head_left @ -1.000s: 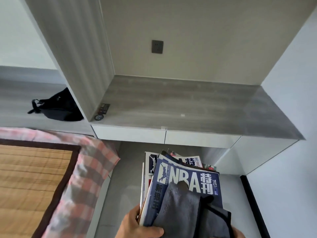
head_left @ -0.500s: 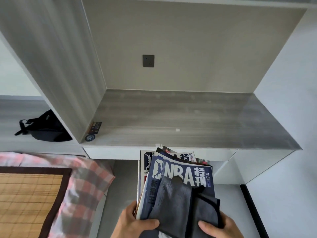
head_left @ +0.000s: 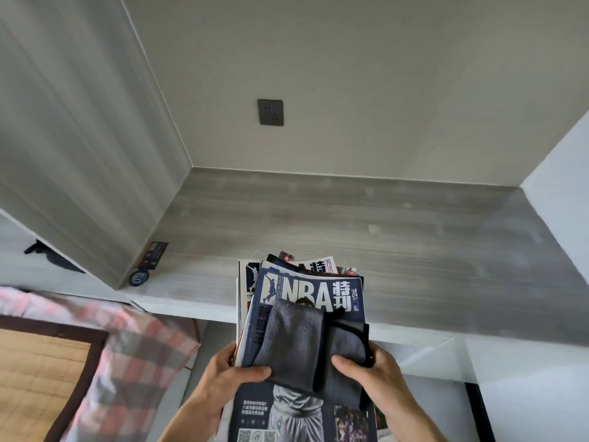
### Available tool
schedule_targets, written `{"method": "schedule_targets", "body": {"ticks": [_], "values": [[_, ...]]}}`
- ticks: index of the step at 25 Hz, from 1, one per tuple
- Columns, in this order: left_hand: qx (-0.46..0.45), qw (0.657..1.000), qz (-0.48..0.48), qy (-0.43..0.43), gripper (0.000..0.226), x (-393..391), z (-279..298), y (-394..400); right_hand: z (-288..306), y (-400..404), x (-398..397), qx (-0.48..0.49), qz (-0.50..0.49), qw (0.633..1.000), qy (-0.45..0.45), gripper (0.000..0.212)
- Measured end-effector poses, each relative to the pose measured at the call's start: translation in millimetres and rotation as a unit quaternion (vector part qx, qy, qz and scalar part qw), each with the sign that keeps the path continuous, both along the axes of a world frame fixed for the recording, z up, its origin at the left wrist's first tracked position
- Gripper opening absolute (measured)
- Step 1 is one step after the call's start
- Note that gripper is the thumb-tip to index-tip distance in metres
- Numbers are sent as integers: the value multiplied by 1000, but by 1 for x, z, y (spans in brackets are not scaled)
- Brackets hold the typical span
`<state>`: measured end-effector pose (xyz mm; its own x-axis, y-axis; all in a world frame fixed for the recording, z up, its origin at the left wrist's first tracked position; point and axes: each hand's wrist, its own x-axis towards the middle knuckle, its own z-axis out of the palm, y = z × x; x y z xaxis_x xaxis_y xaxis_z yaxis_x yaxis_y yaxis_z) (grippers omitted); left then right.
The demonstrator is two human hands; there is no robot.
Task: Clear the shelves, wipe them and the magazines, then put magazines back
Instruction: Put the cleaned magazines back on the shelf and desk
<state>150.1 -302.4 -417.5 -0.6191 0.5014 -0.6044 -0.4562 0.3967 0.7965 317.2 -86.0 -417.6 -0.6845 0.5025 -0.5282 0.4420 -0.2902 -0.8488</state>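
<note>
A stack of magazines (head_left: 306,291), topped by a dark blue NBA issue, is held in front of me with its far end over the front edge of the grey wood-grain shelf (head_left: 318,218). A folded grey cloth (head_left: 296,339) lies on the top cover. My left hand (head_left: 229,374) grips the stack's left edge, thumb on the cover at the cloth's corner. My right hand (head_left: 373,374) grips the right edge, thumb pressing the cloth down. The shelf surface is bare apart from small items at its left corner.
A dark card (head_left: 153,255) and a round black tag (head_left: 139,277) sit at the shelf's left front corner. A wall socket (head_left: 270,112) is on the back panel. A black bag (head_left: 54,258) lies left of the side panel. A bed with a plaid sheet (head_left: 127,346) and bamboo mat (head_left: 41,374) stands at lower left.
The stack has come up and forward, its far end now over the shelf's front edge. My right hand has come fully into view on the stack's right side.
</note>
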Motion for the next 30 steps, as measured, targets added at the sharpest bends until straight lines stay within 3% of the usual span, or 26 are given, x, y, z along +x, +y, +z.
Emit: {"method": "schedule_targets", "body": {"ticks": [3, 8, 10, 13, 18, 20, 23, 27, 30], "values": [[-20, 1000, 11, -12, 107, -34, -12, 33, -19, 29, -34, -9, -4, 1000, -23, 36], [-63, 997, 14, -44, 70, -94, -43, 94, -71, 78, -93, 16, -57, 996, -61, 35], [-84, 995, 11, -57, 72, -123, -70, 115, -95, 95, -118, 29, -79, 994, -73, 37], [-120, 991, 7, -61, 99, -155, -112, 136, -132, 112, -147, 35, -95, 991, -87, 36], [-195, 979, -41, -46, 54, -179, -130, 163, -174, 121, -171, 42, -124, 984, -117, 28], [-238, 969, -69, -13, 53, -185, -136, 166, -183, 125, -172, 52, -105, 982, -147, 26], [-315, 939, -59, 124, 77, -172, -133, 157, -181, 122, -155, 152, -82, 962, -210, 31], [-194, 934, 17, 299, 62, -114, -109, 119, -157, 91, -92, 251, -140, 942, -173, 26], [-133, 937, 19, 322, 58, -50, -98, 80, -154, 62, -34, 232, -157, 945, -169, 25]]}}
